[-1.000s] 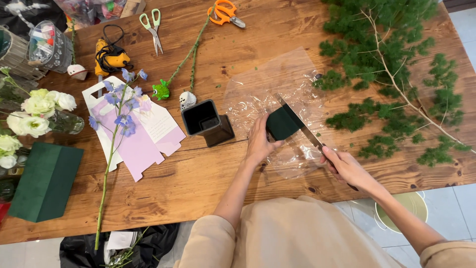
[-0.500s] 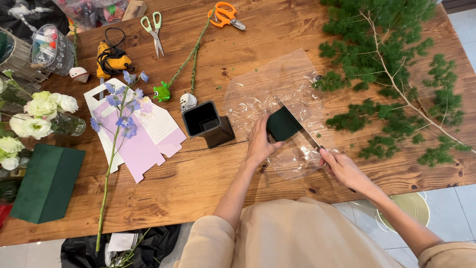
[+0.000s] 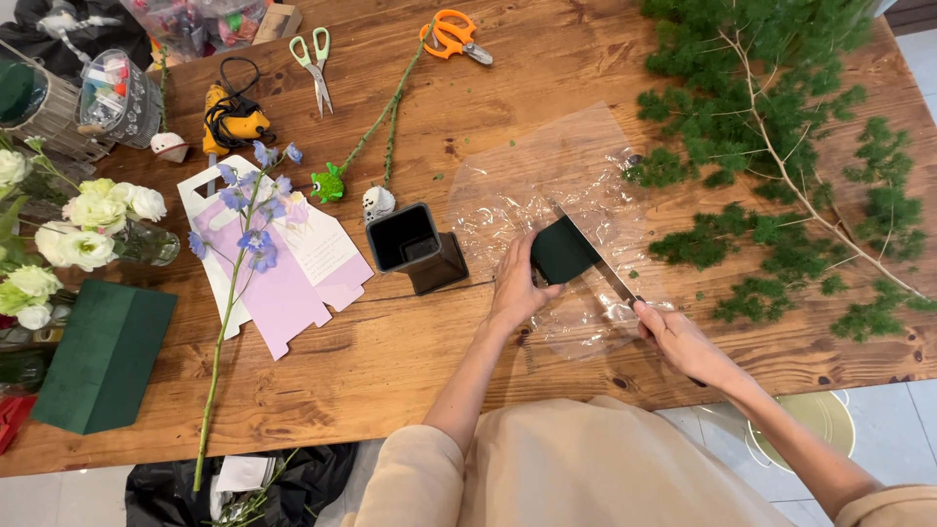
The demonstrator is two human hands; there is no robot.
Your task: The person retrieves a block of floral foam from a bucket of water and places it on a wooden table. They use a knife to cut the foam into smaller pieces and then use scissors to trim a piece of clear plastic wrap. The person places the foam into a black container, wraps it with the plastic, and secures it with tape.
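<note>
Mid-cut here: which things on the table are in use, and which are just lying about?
In use: left hand, dark green foam block, knife, right hand, clear plastic sheet.
Lying about: orange scissors, black square pot, glue gun, greenery branches.

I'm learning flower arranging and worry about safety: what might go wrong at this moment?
The left hand steadies the small dark green foam block right beside the long knife blade held by the right hand; a slip might cut fingers. The crinkled clear plastic sheet underneath may slide on the wooden table, shifting the block.
</note>
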